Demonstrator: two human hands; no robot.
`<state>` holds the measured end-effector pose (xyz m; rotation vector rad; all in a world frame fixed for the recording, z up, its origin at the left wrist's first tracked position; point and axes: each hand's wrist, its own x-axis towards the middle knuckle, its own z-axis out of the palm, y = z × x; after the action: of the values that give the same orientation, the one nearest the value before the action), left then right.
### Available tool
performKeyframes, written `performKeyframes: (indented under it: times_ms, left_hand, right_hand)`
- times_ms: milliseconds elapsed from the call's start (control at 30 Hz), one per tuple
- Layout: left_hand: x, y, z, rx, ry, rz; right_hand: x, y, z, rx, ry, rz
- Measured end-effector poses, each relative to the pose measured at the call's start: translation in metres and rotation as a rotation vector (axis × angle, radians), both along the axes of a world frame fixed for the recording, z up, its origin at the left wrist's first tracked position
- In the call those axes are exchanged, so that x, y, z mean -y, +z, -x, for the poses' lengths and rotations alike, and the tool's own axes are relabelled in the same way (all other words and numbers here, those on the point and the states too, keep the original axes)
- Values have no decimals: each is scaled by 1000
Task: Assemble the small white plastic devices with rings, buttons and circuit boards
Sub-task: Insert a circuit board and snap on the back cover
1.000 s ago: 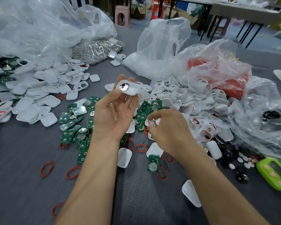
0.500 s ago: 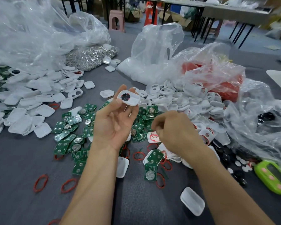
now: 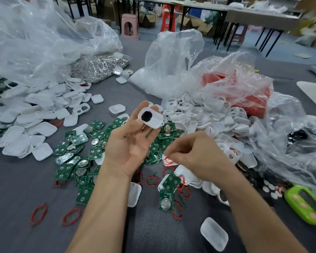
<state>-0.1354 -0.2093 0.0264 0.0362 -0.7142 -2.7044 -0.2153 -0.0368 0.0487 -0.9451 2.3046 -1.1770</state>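
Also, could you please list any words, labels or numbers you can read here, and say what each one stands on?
None can be read.
Green circuit board: faint white print, too small to read.
Green device: dark screen and pink buttons, no legible text.
White shell in the left hand: no marking visible.
Cardboard boxes: too blurred.

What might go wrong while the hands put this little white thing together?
1. The left hand holds the small white plastic shell only at its fingertips, so it may slip, and the round black button in it may fall out.
2. The right hand seems to pinch a thin red rubber ring lying on another white shell; lifting it may drag that shell along.
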Motion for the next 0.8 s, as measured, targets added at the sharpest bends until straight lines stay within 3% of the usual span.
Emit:
performKeyframes:
  times_ms: [133, 300, 433, 533, 667, 800]
  left_hand:
    - [-2, 0, 0, 17, 11, 18]
    - [-4, 0, 1, 52, 33, 12]
    - [-6, -2, 2, 75, 20, 39]
    - [-6, -4, 3, 80, 13, 45]
    - [-11, -4, 5, 94, -2, 61]
    - [-14, -3, 7, 131, 2, 86]
  right_hand:
    - [-1, -8, -16, -250, -101, -81]
    - [-21, -4, -24, -277, 104, -401]
    - [-42, -4, -21, -175, -152, -146]
    - [-69, -3, -4, -275, -466, 8]
    - [-95, -4, 31, -346, -588, -266]
    - [-84, 1, 58, -331, -474, -471]
